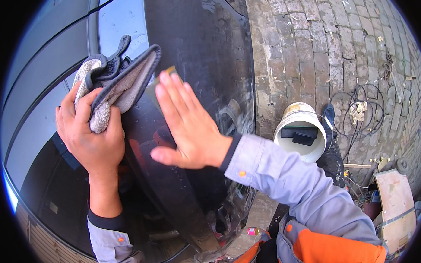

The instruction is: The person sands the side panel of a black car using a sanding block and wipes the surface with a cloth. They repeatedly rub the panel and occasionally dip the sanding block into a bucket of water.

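Note:
Bunched in my left hand (92, 134) is a grey cloth (129, 80) with dark edging, its fingers closed round the lower folds. My right hand (187, 123) lies flat on the dark, glossy car panel (199, 43), fingers stretched and thumb apart. Beneath its fingertips pokes the edge of a thin yellowish-brown piece (168, 70); the palm hides most of it, and I cannot tell its kind. Around the right hand the panel carries whitish streaks and wet-looking smears.
On the brick paving (310, 51) to the right stands a white bucket (290, 112) with dark pieces inside. Beyond my foot lies a coiled black cable (380, 112). A worn board (396, 203) and clutter sit at the lower right. Car windows (56, 172) fill the left.

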### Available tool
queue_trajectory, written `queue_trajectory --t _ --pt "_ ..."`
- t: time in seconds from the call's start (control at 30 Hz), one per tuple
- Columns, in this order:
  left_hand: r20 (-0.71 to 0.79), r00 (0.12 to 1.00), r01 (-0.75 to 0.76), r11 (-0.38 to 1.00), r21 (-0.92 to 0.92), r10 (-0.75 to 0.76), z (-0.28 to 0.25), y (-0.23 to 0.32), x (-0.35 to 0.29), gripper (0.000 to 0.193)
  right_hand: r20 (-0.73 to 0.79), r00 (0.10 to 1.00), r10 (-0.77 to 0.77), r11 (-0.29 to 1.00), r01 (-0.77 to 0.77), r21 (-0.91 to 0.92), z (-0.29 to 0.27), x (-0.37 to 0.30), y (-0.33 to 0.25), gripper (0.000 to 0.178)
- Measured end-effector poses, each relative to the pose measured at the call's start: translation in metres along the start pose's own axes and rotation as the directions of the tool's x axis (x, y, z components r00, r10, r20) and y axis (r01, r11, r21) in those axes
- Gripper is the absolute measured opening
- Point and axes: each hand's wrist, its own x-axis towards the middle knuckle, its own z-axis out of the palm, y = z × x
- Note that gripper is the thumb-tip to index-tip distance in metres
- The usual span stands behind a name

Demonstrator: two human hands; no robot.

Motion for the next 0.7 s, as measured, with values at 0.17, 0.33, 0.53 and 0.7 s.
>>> queue_trajectory --t 0.17,0.33,0.53,0.7 --pt "0.012 1.000 -0.005 0.999 0.034 0.005 -0.003 0.002 0.002 0.033 0.013 1.000 -0.023 0.992 0.021 0.122 0.006 -0.094 -0.055 0.114" --pt "-0.003 1.000 0.002 1.000 0.010 -0.002 0.000 0.003 0.003 0.033 -0.031 0.999 -0.034 0.998 0.035 0.048 -0.011 -0.004 -0.012 0.114" --pt "-0.028 1.000 -0.009 1.000 0.009 0.010 0.002 0.002 0.002 0.031 -0.053 0.999 0.014 0.999 -0.011 0.046 -0.010 0.020 -0.013 0.117" --pt "-0.057 0.997 -0.057 0.998 0.011 0.058 0.003 0.001 0.003 0.027 0.001 0.996 0.084 0.987 -0.084 0.135 0.018 -0.079 -0.053 0.116"
